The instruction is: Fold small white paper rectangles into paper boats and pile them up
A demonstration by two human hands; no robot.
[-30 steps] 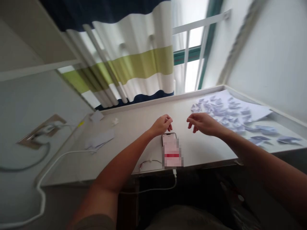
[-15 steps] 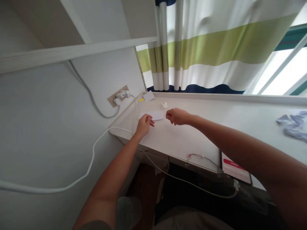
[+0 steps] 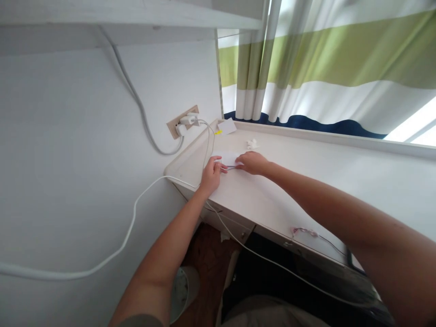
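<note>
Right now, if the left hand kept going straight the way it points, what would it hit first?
The left hand points away along the desk, so it would likely meet the paper first; its fingertips look to be right at its edge.

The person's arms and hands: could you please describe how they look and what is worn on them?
The left hand and right hand are bare, with no gloves, rings or watch visible. Both forearms are uncovered; a greyish-olive short fabric sleeve shows at the left upper arm.
</note>
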